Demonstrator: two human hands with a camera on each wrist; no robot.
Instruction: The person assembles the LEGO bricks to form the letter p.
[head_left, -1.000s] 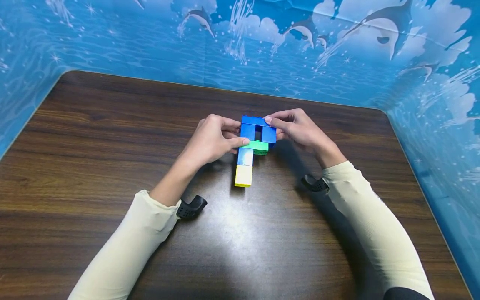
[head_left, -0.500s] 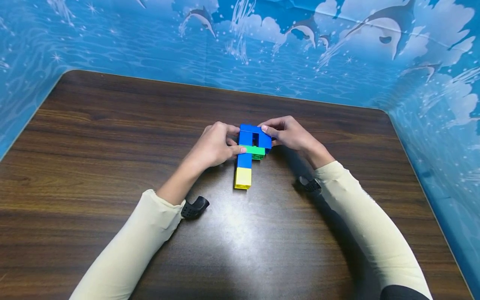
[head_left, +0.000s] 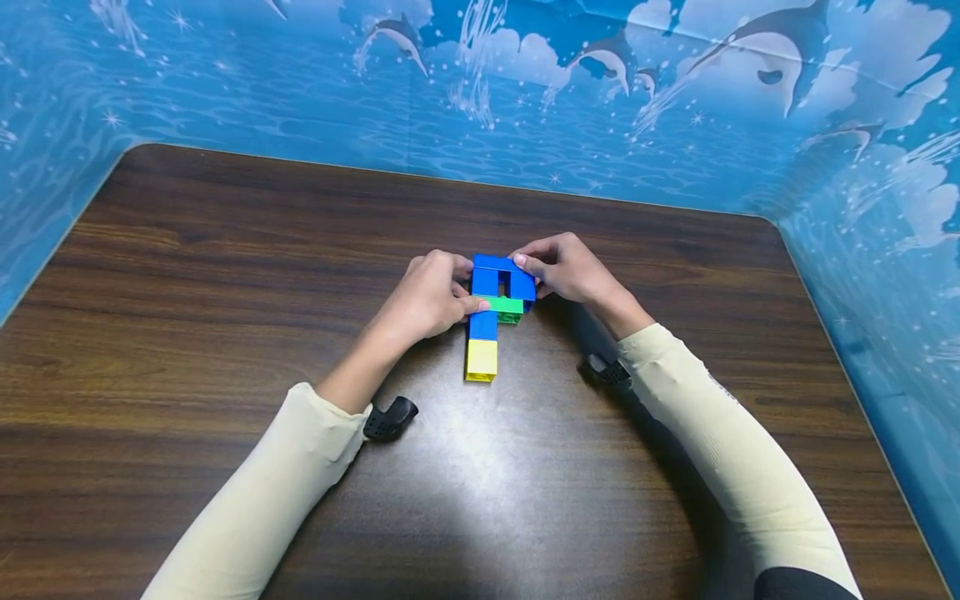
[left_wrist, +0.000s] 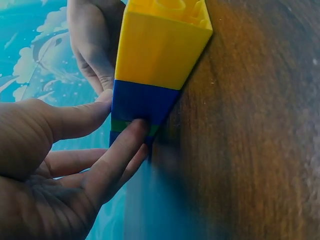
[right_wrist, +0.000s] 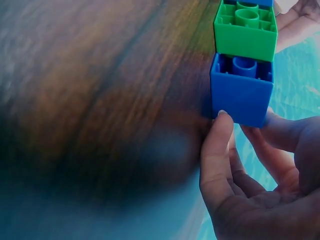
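Note:
A P-shaped build of toy building bricks (head_left: 482,326) lies near the middle of the table. Blue bricks form its upper loop around a small gap, a green brick (head_left: 507,306) crosses below, and a yellow brick (head_left: 482,358) ends the stem toward me. At its left side my left hand (head_left: 429,300) holds it, the thumb on the green brick and the other fingers along the blue edge. My right hand (head_left: 568,268) pinches the upper right corner, thumb on top. In the right wrist view, its fingers grip a blue brick (right_wrist: 242,95) whose hollow underside faces the camera.
The dark wood-grain table (head_left: 225,275) stretches around the build. Behind it and at the sides hangs a blue sheet (head_left: 300,92) printed with dolphins and waves. Black wrist mounts (head_left: 391,418) sit below both hands.
The brick build has shifted toward me and slightly left, with both hands moving along with it. Both hands keep their hold.

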